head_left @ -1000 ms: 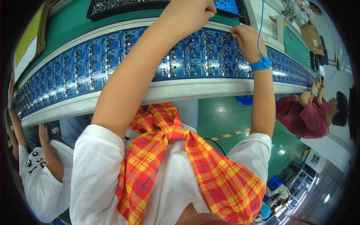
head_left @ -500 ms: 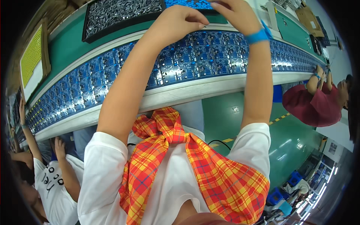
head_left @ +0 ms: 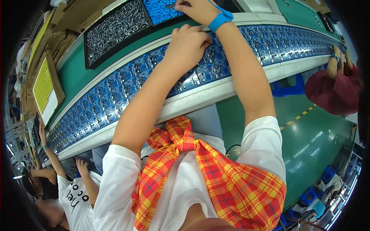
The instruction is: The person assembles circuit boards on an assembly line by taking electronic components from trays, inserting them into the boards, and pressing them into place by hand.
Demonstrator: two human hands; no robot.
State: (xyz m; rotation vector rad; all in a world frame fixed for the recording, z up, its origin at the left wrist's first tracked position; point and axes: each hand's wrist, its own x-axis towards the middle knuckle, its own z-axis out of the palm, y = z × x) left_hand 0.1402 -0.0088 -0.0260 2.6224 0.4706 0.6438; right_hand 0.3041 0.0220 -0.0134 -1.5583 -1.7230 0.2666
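Observation:
My left hand (head_left: 187, 47) is over the row of blue circuit boards (head_left: 106, 90), its fingers curled down. The fingertips are partly hidden, so what they hold, if anything, does not show. My right hand (head_left: 199, 12), with a blue band at its wrist, reaches to the tray of small blue parts (head_left: 157, 10). Its thumb and fingers are drawn together at the tray's right side, beside a small dark piece I cannot make out. Left of that tray stands a black-rimmed tray of small grey metal parts (head_left: 115, 29).
A pale rail (head_left: 192, 92) runs along the boards' near edge. Cartons (head_left: 71, 19) and a board with yellow pieces (head_left: 43, 86) stand at the far left. A person in white (head_left: 79, 196) works at left, another in dark red (head_left: 331, 94) at right.
My right hand has moved to the blue parts tray. My left hand has come away from beside it and lowered over the boards, fingers curled. The view has shifted.

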